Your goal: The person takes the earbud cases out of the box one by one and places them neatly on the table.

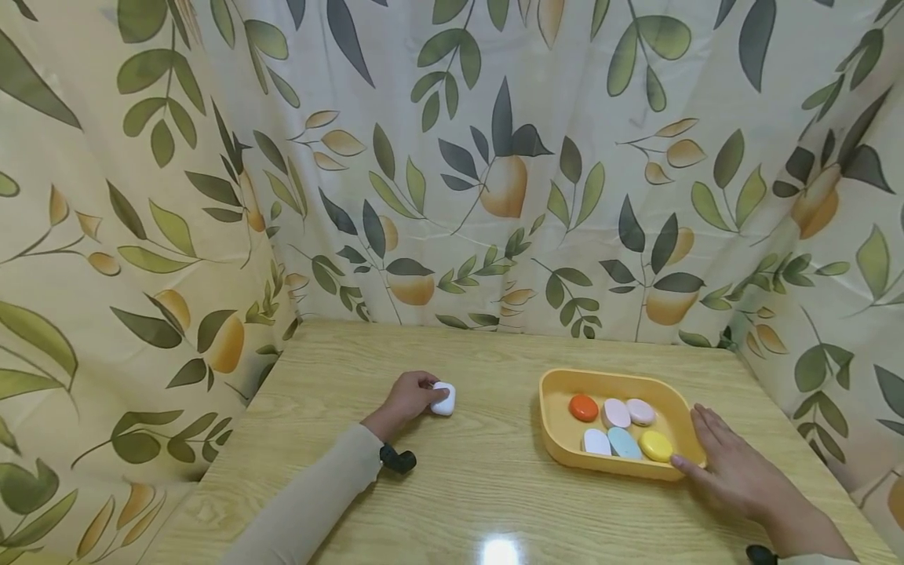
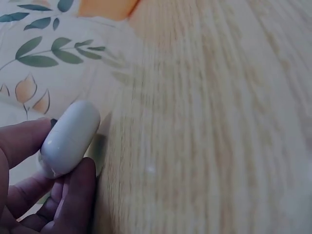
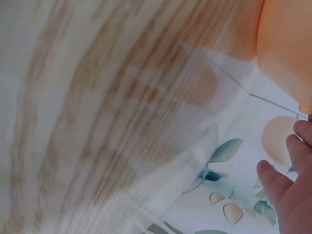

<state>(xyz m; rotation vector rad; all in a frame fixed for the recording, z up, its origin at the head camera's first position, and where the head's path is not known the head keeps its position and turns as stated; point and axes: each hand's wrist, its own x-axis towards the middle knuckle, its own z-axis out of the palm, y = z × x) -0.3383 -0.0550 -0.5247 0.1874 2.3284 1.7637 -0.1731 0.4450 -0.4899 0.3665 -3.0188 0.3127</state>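
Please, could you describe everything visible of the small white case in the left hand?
The small white rounded case looks like glossy plastic. In the head view its face is a rounded rectangle; the left wrist view shows a pill-shaped side, slanted in frame. The person's left hand pinches it with thumb and fingers, left of the yellow plastic tray. Whether it touches the wood-grain table is unclear.
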